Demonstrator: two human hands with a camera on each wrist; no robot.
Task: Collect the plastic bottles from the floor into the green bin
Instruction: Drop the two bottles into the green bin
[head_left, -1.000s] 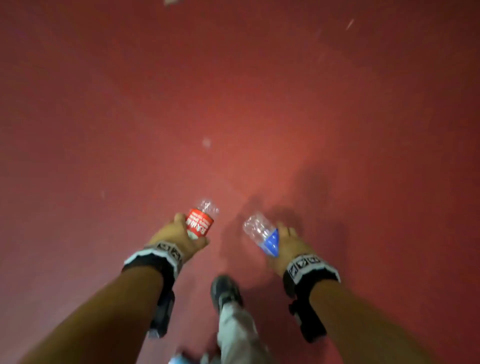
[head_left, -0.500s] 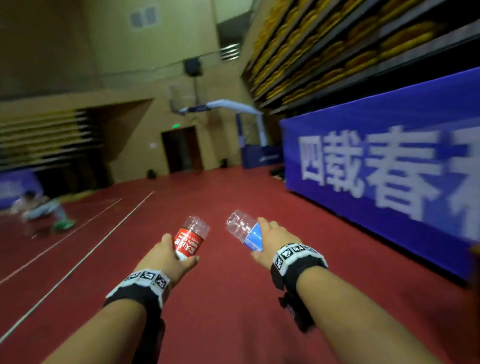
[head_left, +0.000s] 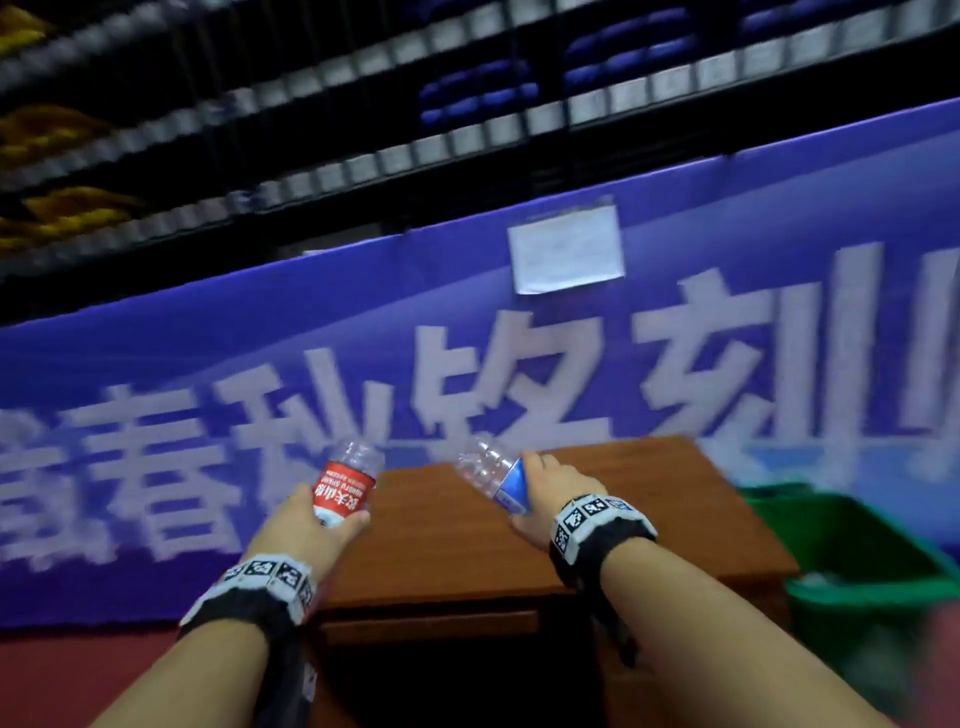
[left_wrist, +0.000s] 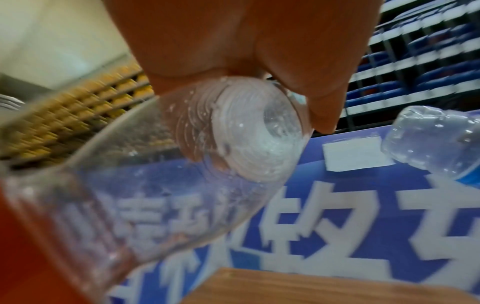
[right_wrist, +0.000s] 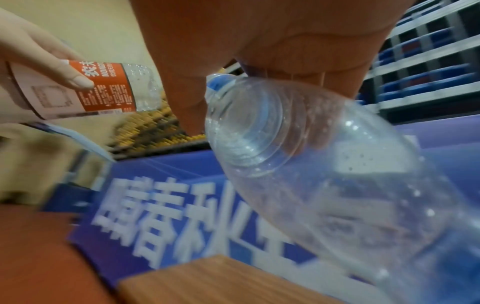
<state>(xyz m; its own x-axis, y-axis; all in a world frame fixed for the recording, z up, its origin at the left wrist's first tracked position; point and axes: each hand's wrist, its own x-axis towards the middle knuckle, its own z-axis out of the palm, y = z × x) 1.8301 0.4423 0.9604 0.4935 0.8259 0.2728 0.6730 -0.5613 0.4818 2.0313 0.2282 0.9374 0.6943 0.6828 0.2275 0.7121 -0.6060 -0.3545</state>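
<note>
The green bin (head_left: 852, 566) stands on the floor just off the right edge of the wooden tabletop (head_left: 519, 545), so the right hand (head_left: 545, 499) is the nearer one. That hand grasps a clear, blue-labelled bottle (head_left: 493, 475) whose long axis tilts up and to the left, away from the bin. The left hand (head_left: 306, 525) grasps a red-labelled bottle (head_left: 345, 486), nearly upright, above the tabletop's left edge; both look empty and lightly dented.

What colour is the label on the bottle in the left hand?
Red with white lettering. The label on the bottle in the left hand shows best in the head view.
</note>
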